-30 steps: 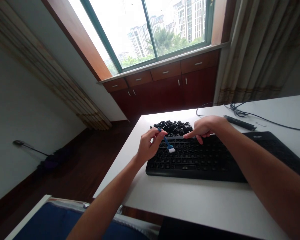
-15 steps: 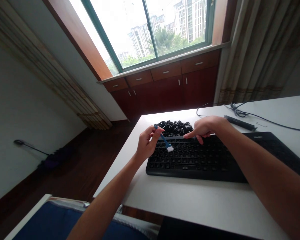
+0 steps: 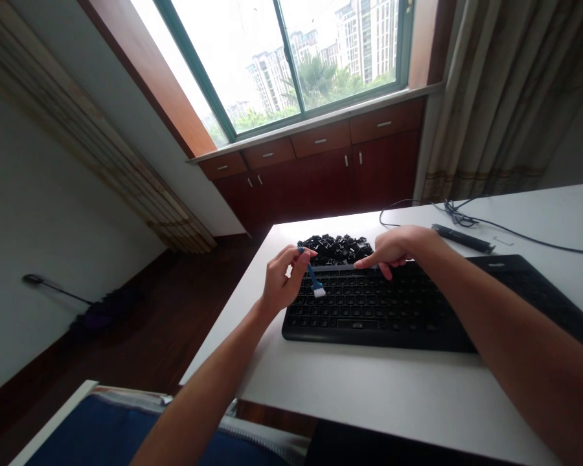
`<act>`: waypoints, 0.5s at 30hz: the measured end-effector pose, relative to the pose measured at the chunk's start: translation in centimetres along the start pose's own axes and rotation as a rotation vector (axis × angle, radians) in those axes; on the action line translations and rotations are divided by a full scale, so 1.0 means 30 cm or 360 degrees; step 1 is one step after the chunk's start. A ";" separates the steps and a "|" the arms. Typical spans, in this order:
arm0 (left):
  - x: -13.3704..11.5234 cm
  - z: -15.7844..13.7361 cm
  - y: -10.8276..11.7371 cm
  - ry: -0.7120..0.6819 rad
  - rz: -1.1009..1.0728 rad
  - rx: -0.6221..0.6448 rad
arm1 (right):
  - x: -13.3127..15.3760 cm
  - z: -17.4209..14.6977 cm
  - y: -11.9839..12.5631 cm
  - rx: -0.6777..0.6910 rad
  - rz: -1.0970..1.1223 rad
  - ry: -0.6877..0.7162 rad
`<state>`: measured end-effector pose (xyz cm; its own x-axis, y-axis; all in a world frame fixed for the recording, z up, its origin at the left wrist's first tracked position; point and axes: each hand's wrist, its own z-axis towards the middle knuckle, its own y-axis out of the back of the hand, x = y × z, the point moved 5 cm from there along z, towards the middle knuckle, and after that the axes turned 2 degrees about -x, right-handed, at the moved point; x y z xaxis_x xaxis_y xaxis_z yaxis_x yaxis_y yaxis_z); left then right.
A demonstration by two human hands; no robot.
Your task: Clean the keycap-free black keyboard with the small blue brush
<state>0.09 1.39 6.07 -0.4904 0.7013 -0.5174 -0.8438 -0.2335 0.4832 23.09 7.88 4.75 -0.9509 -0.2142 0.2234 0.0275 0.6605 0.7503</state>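
Note:
Pinched between the thumb and fingers of my left hand (image 3: 282, 278) is a small blue brush (image 3: 315, 281) with white bristles pointing down. Its bristles are over the left part of a black keyboard (image 3: 369, 342) whose keycaps are off in the part I can see; whether they touch it cannot be made out. My right hand (image 3: 391, 251) rests at the keyboard's back edge, index finger stretched out leftward along the top strip and thumb apart from it. Its other fingers are partly hidden. Behind the keyboard lies a heap of loose black keycaps (image 3: 337, 247).
On the white table (image 3: 359, 382) at the back right lie a long black bar-shaped part (image 3: 462, 238), a thin bent wire (image 3: 502, 241) and a tangled black cable (image 3: 459, 213). A blue padded seat (image 3: 97, 430) is at the lower left. Wooden cabinets (image 3: 315, 175) stand beneath the window.
The brush head has swung slightly left and down over the keyboard, its handle now steeper. My right hand keeps its place on the keyboard. The whole view has shifted very slightly.

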 end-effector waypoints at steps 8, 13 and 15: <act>-0.017 -0.002 0.000 -0.0280 0.0295 -0.0077 | -0.001 0.002 0.003 -0.0017 -0.0024 -0.0017; -0.006 0.000 0.006 -0.0119 0.0138 -0.0095 | -0.009 0.009 0.001 0.0009 -0.0026 -0.0038; 0.007 0.001 0.012 -0.0021 0.0032 -0.0145 | -0.011 0.010 0.001 0.0016 -0.0015 -0.0041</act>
<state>-0.31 1.47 6.15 -0.5049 0.7047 -0.4984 -0.8504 -0.3073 0.4270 23.32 8.20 4.51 -0.9588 -0.2020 0.1998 0.0151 0.6659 0.7459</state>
